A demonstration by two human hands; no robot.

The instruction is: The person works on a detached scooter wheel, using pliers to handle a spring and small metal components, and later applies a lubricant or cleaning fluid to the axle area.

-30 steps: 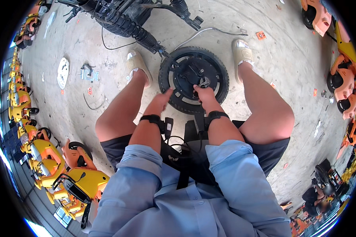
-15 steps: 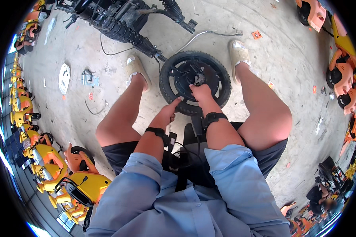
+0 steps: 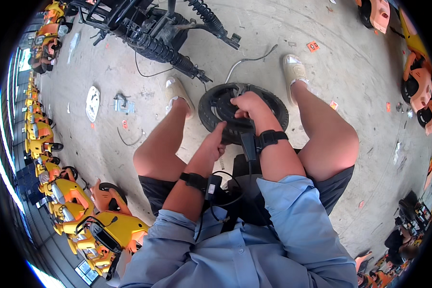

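Note:
Between my feet is a spoked wheel (image 3: 205,109) with a black treaded tyre, tilted so its near tread shows. My left hand (image 3: 213,143) is at the tyre's near left edge, thumb against the rubber and the other fingers curled below. Over the hub reaches my right hand (image 3: 249,104), its fingers bent closed. What they grip there is hidden behind the hand. A grey metal part shows beside the right hand on the hub. Beyond the wheel stands a black vehicle frame (image 3: 165,36) with two coil-spring fork legs, one ending near the tyre.
A cable (image 3: 245,60) lies on the concrete floor past the wheel. To the left are a white oval plate (image 3: 93,104) and small metal parts (image 3: 124,104). Yellow and orange scooters (image 3: 69,192) line the left side, with more scooters (image 3: 415,89) at the right.
The wheel has gone from lying nearly flat to tilted. My right hand has moved slightly right over the hub. My left hand remains at the near edge, and the whole view has shifted a little.

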